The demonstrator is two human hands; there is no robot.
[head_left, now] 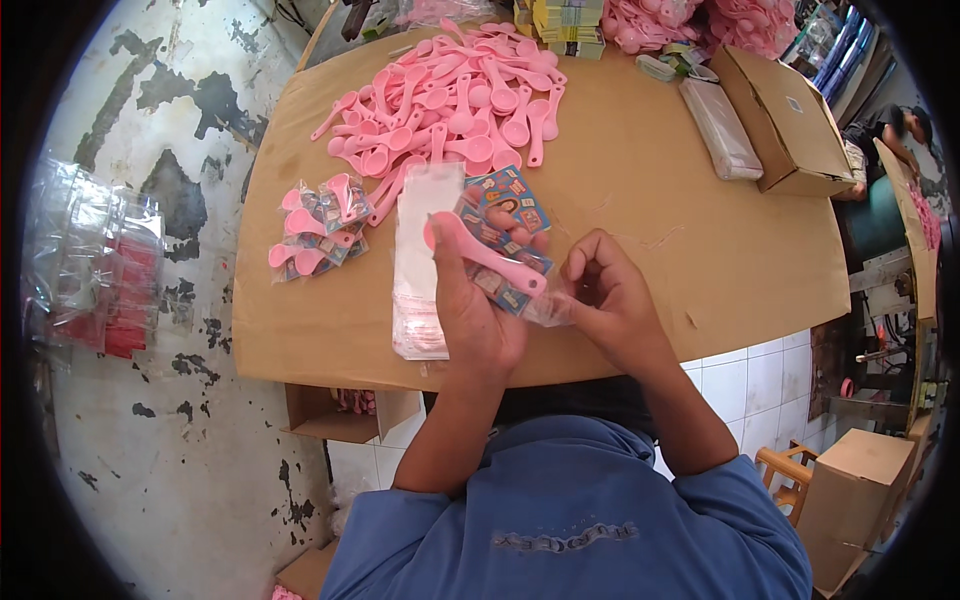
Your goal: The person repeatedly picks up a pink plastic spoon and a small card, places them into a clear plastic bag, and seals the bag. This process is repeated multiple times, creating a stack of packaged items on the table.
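Gripping the spoon with the left hand, I have the thumb up by the bowl and the fingers curled round behind, closed snugly. Blue card and clear bag sit under the spoon in the same hold; from my end I can't tell if the spoon is inside the film or on top.

Key relation: long axis runs diagonal, bowl upper left, handle end lower right, so the handle points at my right hand. Left is nearer the bowl, right nearer the handle tip and the loose bag end. Right fingers are curled, thumb at the film's edge, gap small; I can't tell whether it's really pinching.

All this is held above the near part of the table, overlapping the bag stack in my view. Spoon pile lies beyond, packed spoons left of the stack. Carton far right, well apart from both hands.
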